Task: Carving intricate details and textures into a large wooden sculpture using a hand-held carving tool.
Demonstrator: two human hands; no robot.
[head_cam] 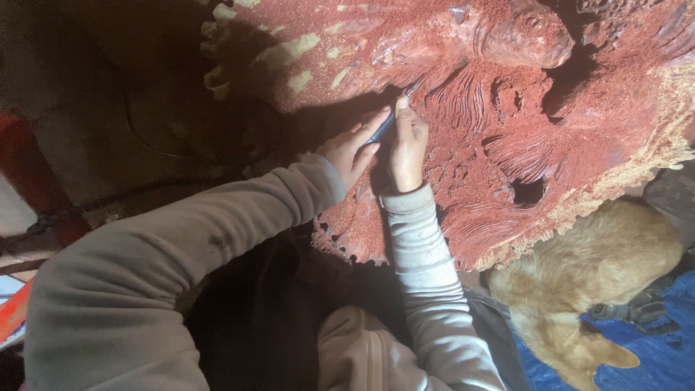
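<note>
Head view: my left hand [352, 150] and right hand [407, 145] both pinch a thin blue-handled carving tool [387, 123], tip pressed into the red wood carving [507, 130] at twelve o'clock. A ginger dog [594, 282] lies at four o'clock.

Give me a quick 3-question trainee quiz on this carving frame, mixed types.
1. True or false: both hands grip one slim tool against the red wood carving.
2. What lies at the lower right, beside the carving? A) a ginger animal B) a metal bucket C) a coiled hose
3. Fill in: the animal lies on a ____ sheet.

Key:
1. True: left hand and right hand share the carving tool.
2. A: the ginger animal.
3. Blue: the blue sheet.
</note>
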